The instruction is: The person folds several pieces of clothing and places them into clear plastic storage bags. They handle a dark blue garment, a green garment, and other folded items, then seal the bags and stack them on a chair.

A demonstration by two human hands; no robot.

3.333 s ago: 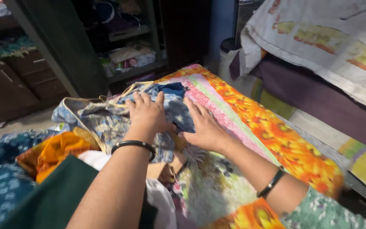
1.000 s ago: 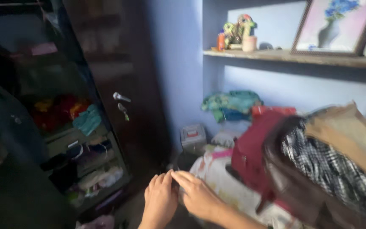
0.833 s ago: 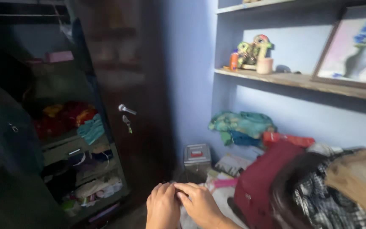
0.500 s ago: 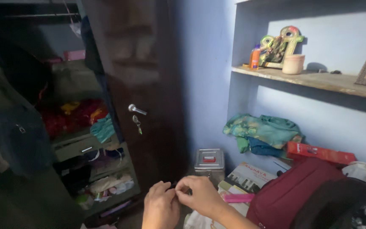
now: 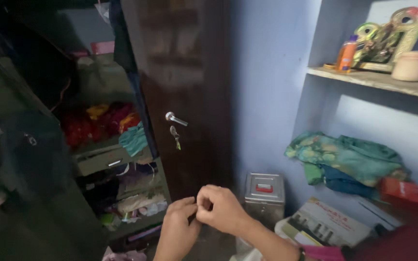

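Both hands, left (image 5: 179,227) & right (image 5: 223,210), are pinching sth tiny we can't ID w/ fingertips, so we're risking dropping it near the cupboard (image 5: 122,159).

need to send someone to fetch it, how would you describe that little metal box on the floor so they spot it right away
Find the dark brown wardrobe door with the silver lever handle. Just right of it, low against the blue wall, stands the small metal box. It is the only shiny grey thing there, square-lidded with a red patch on top, left of the stacked papers.

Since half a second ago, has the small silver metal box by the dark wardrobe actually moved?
No. The small silver metal box sits beside the dark wooden wardrobe door as before; only the camera swung left.
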